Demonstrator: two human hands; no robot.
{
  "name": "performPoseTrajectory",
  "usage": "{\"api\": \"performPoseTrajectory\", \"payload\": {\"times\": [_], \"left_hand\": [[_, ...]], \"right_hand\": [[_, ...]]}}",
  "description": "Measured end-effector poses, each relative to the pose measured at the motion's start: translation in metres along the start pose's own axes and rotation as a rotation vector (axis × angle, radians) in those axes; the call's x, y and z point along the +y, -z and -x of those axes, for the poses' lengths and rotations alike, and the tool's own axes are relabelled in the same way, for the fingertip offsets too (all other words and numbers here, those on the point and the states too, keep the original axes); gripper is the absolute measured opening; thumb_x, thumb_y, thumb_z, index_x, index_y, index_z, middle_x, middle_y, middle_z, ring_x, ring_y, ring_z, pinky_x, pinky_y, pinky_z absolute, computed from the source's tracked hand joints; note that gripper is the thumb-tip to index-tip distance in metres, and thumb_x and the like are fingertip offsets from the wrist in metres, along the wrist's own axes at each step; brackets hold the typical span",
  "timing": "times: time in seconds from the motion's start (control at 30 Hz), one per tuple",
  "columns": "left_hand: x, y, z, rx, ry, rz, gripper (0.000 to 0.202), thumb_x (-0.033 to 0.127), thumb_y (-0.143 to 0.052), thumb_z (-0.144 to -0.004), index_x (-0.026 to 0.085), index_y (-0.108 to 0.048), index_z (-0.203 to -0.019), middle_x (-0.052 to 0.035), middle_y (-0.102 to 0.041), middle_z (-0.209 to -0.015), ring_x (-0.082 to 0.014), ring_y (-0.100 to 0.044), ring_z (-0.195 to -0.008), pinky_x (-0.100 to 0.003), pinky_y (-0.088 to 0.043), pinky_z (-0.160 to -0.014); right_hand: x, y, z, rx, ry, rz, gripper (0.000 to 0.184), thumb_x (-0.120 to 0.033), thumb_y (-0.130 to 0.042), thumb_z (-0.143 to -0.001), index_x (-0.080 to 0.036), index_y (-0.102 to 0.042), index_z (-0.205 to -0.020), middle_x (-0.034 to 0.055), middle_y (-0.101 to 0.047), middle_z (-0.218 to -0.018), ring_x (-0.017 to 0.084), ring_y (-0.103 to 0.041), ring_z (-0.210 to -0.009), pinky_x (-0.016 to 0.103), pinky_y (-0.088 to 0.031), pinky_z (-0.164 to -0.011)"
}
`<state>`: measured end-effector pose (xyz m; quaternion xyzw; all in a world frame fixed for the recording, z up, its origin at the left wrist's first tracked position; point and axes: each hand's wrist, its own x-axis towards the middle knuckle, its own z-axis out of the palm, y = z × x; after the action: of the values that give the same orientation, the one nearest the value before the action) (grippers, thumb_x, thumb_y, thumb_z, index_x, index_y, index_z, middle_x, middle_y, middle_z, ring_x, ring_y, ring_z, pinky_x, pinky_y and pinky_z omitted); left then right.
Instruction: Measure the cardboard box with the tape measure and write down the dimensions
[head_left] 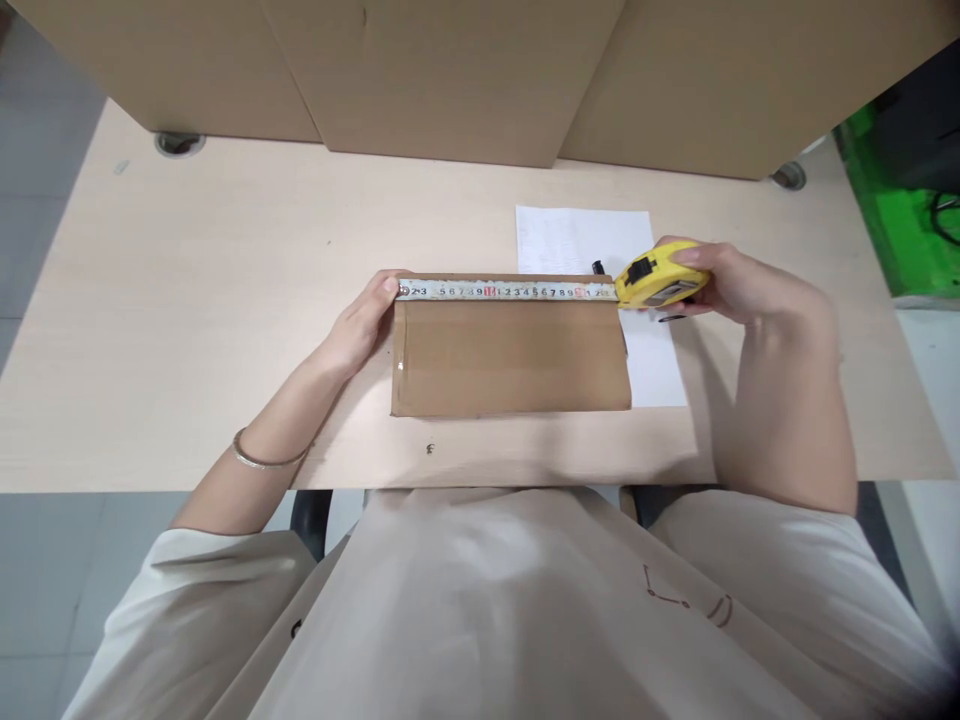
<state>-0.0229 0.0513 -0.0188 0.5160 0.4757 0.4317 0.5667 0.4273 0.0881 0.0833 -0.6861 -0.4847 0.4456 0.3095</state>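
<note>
From where I'm standing, a small cardboard box point(510, 360) is lying near the front edge of the desk point(225, 220), roughly midway between its left and right edges. The steel blade point(510, 291) of a yellow tape measure point(664, 275) is running along the box's long far edge, end to end. The left hand point(366, 318) is pinching the blade's tip against the box's far left corner, thumb on top; the right hand point(712, 275) is gripping the case firmly between thumb and fingers, just past the far right corner.

By my reading, the tape is already in place for this length, and taking the figure is what's remaining here. Nothing is lying across the short side, and I can't tell whether that's been measured.

The box's right end is covering part of a white sheet of paper point(656, 375); its faint print is too pale to read. A black tip point(598, 267) is poking out behind the box, perhaps a pen's. The left fingers are mostly hiding behind the box, its depth isn't showing clearly, and the large cardboard panels point(450, 80) along the desk's back edge are running out of view.
</note>
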Motion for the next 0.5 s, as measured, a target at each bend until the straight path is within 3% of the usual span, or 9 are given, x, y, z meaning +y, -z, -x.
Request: {"api": "performPoseTrajectory", "payload": {"times": [0.1, 0.23, 0.33, 0.4, 0.43, 0.5], "left_hand": [[-0.001, 0.001, 0.000, 0.006, -0.011, -0.012, 0.075, 0.099, -0.077, -0.104, 0.030, -0.080, -0.132, -0.0124, -0.086, -0.143, -0.0417, -0.075, -0.150, -0.065, -0.056, -0.143], [-0.004, 0.002, -0.001, 0.008, 0.001, -0.006, 0.077, 0.100, -0.078, -0.103, 0.029, -0.079, -0.135, -0.0129, -0.086, -0.147, -0.0413, -0.075, -0.150, -0.066, -0.055, -0.144], [-0.005, 0.002, -0.002, 0.016, 0.001, -0.016, 0.081, 0.101, -0.078, -0.102, 0.028, -0.079, -0.137, -0.0133, -0.084, -0.149, -0.0412, -0.073, -0.153, -0.066, -0.051, -0.147], [-0.006, 0.002, -0.002, 0.007, -0.010, -0.024, 0.081, 0.101, -0.076, -0.104, 0.028, -0.079, -0.138, -0.0131, -0.084, -0.151, -0.0411, -0.072, -0.156, -0.065, -0.051, -0.148], [-0.005, 0.003, -0.001, 0.002, -0.018, -0.030, 0.080, 0.100, -0.074, -0.105, 0.028, -0.079, -0.139, -0.0129, -0.084, -0.152, -0.0410, -0.071, -0.158, -0.063, -0.052, -0.147], [-0.005, 0.003, 0.000, -0.004, -0.034, -0.046, 0.079, 0.099, -0.072, -0.108, 0.027, -0.079, -0.141, -0.0126, -0.083, -0.156, -0.0406, -0.069, -0.162, -0.061, -0.053, -0.147]], "right_hand": [[-0.006, -0.004, 0.004, -0.079, -0.163, -0.052, 0.018, -0.014, -0.063, -0.098, -0.023, -0.078, -0.094, 0.0099, -0.077, -0.079, 0.019, -0.065, -0.059, 0.025, -0.039, -0.049], [-0.015, 0.002, 0.010, -0.057, -0.159, 0.027, 0.021, -0.010, -0.063, -0.103, -0.024, -0.075, -0.094, 0.0100, -0.078, -0.085, 0.019, -0.068, -0.068, 0.028, -0.048, -0.057], [-0.026, 0.012, 0.015, -0.115, -0.028, 0.233, 0.019, -0.012, -0.071, -0.103, -0.024, -0.072, -0.087, 0.0078, -0.075, -0.087, 0.017, -0.063, -0.069, 0.029, -0.043, -0.059], [-0.035, 0.011, 0.020, -0.192, 0.127, 0.297, 0.013, -0.024, -0.077, -0.103, -0.025, -0.073, -0.091, 0.0050, -0.070, -0.082, 0.017, -0.056, -0.067, 0.032, -0.039, -0.059], [-0.040, 0.007, 0.023, -0.236, 0.216, 0.323, 0.011, -0.032, -0.079, -0.103, -0.026, -0.075, -0.096, 0.0046, -0.070, -0.083, 0.019, -0.057, -0.069, 0.033, -0.040, -0.062], [-0.050, -0.012, 0.030, -0.312, 0.391, 0.414, 0.026, -0.050, -0.084, -0.101, -0.025, -0.079, -0.110, 0.0072, -0.077, -0.095, 0.024, -0.067, -0.083, 0.038, -0.050, -0.072]]}}
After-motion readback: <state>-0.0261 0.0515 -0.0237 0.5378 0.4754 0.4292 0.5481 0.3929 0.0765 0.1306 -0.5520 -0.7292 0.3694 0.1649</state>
